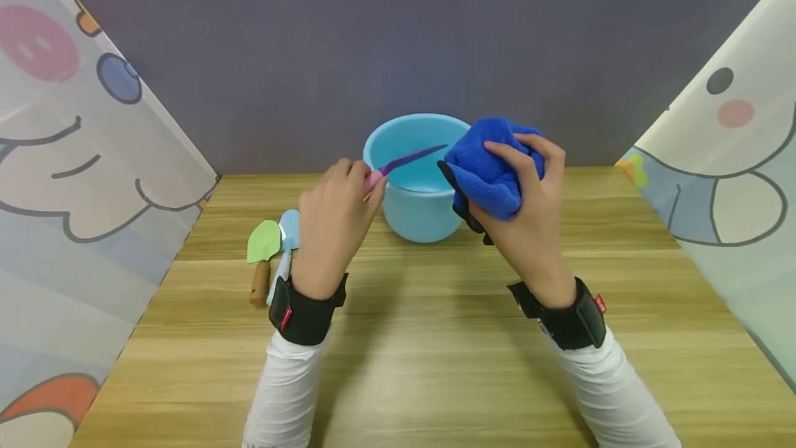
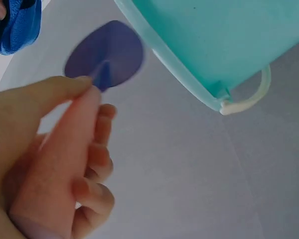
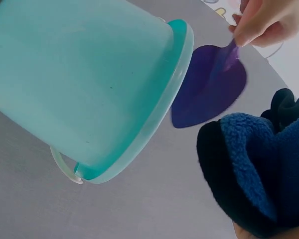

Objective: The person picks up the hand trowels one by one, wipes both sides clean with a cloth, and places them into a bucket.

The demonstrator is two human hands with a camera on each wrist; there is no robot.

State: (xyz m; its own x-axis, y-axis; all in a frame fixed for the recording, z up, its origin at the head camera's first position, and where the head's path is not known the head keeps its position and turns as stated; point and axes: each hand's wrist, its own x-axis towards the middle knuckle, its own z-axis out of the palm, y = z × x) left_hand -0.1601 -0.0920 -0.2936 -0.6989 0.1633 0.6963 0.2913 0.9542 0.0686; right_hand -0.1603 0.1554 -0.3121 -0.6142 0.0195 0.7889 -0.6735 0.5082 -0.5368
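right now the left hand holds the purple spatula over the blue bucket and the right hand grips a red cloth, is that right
Not quite: the cloth in the right hand is blue, not red, as the head view shows. The rest stands: the left hand holds the purple spatula over the blue bucket.

Head view looks down over table; wrist views close, upward, sharing bucket point(image 2: 224, 40).

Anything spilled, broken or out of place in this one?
Nothing stands out. The left hand holds a purple spatula over the upright blue bucket; the right hand grips a blue cloth. No spill shows on the table.
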